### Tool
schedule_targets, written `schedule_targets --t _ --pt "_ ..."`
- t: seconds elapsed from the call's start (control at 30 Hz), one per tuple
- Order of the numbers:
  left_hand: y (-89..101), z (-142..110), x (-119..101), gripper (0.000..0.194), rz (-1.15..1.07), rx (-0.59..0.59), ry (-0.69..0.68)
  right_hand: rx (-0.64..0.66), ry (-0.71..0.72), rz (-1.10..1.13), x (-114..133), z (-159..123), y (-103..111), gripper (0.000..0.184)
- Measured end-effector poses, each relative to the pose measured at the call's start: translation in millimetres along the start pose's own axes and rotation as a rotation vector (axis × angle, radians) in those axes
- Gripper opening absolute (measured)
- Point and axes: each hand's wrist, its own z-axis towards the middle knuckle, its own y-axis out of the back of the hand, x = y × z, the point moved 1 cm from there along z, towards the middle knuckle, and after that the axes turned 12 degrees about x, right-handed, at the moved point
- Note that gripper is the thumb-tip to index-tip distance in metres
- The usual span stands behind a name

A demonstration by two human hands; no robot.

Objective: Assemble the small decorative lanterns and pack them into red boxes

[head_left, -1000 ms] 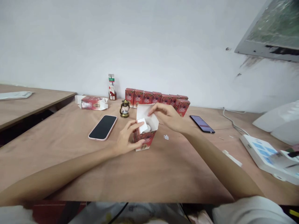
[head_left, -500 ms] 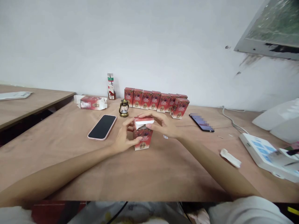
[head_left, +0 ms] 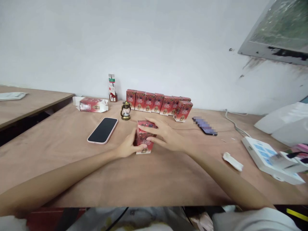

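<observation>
A small red printed box (head_left: 142, 138) stands upright on the table in front of me, its top flap folded down. My left hand (head_left: 127, 146) grips the box from the left, thumb across its front and the other fingers mostly hidden beside it. From the right, my right hand (head_left: 169, 136) lies over the lid with its fingers and presses its thumb to the upper front. Behind the box stands a small bronze-coloured lantern (head_left: 125, 111) with a clear globe.
Several matching red boxes (head_left: 149, 102) line the wall. An opened red carton (head_left: 90, 105) and a bottle (head_left: 112, 91) are at the back left. Phones lie left (head_left: 102, 130) and right (head_left: 205, 126). A white power strip (head_left: 267, 157) and a crumpled white scrap (head_left: 233, 161) lie right.
The box's top flap, partly raised before with its white inside showing, is now down. My right hand has moved over the lid. The view has shifted slightly.
</observation>
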Motion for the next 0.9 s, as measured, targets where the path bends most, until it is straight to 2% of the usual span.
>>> schedule_targets --t 0.07,0.13,0.2,0.3,0.4,0.47,0.63,0.9 --pt "-2.5 0.7 3.0 0.071 0.145 0.042 0.092 0.032 -0.001 0.007 -5.9 -2.4 11.1 0.050" --pt "-4.5 1.2 5.5 0.069 0.325 0.073 0.160 0.034 -0.053 0.026 -23.7 -3.3 28.0 0.062" --pt "-6.3 1.0 6.4 0.062 0.503 0.117 0.169 0.006 -0.182 -0.009 -52.9 -3.1 47.6 0.070" --pt "-8.6 -0.5 5.2 0.051 0.690 0.207 0.152 0.035 -0.409 -0.102 -105.7 -0.8 71.4 0.071" --pt "-9.2 -1.7 2.5 0.052 0.778 0.266 0.160 0.118 -0.585 -0.186 -149.1 4.1 81.3 0.070" --pt "-8.9 -1.8 1.1 0.053 0.811 0.279 0.157 0.198 -0.691 -0.230 -167.9 7.6 81.4 0.069" --pt "-8.5 -1.7 1.2 0.053 0.850 0.271 0.140 0.389 -0.896 -0.329 -191.2 10.7 78.7 0.065" --pt "-9.0 -1.6 -2.1 0.053 0.872 0.295 0.181 0.449 -1.005 -0.374 -207.9 2.3 88.1 0.053"
